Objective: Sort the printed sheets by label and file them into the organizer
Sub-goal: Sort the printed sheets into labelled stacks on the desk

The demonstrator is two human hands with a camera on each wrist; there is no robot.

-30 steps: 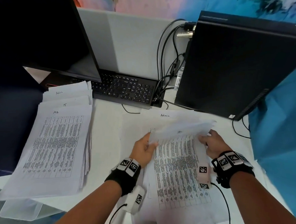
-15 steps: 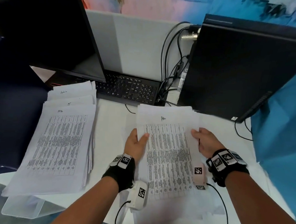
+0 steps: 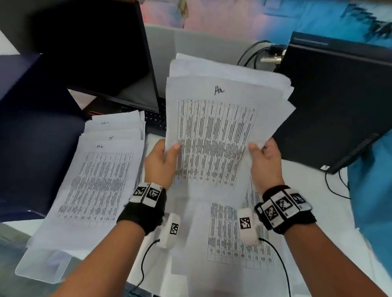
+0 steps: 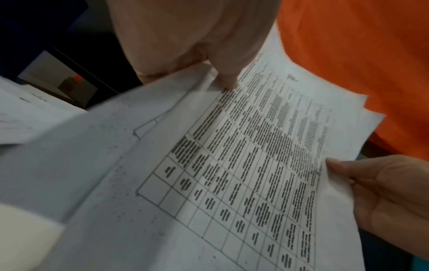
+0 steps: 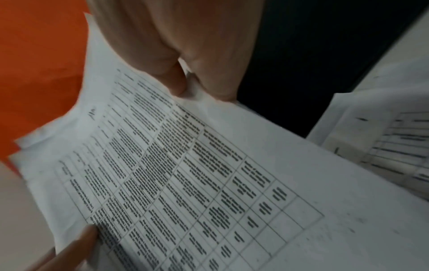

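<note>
I hold a bundle of printed sheets [image 3: 216,131] up off the desk, its top page bearing a table and a handwritten label. My left hand [image 3: 161,162] grips the bundle's left edge, thumb on the front. My right hand [image 3: 266,162] grips the right edge. The left wrist view shows the same sheets [image 4: 243,165] with the thumb [image 4: 228,73] pressed on the print. In the right wrist view the sheets [image 5: 185,174] are pinched by thumb and fingers [image 5: 176,80]. A sorted stack [image 3: 98,179] with staggered labelled tops lies at the left on a clear tray [image 3: 41,267].
More printed sheets [image 3: 235,239] lie on the white desk [image 3: 336,223] under my wrists. A dark monitor [image 3: 82,42] and keyboard [image 3: 157,119] stand behind, a black computer case [image 3: 342,103] at the right with cables [image 3: 252,53]. A dark blue folder [image 3: 29,139] is at the left.
The bundle lay flat on the desk half a second ago; both hands have lifted and tilted it upright toward the camera. The view has shifted down and closer.
</note>
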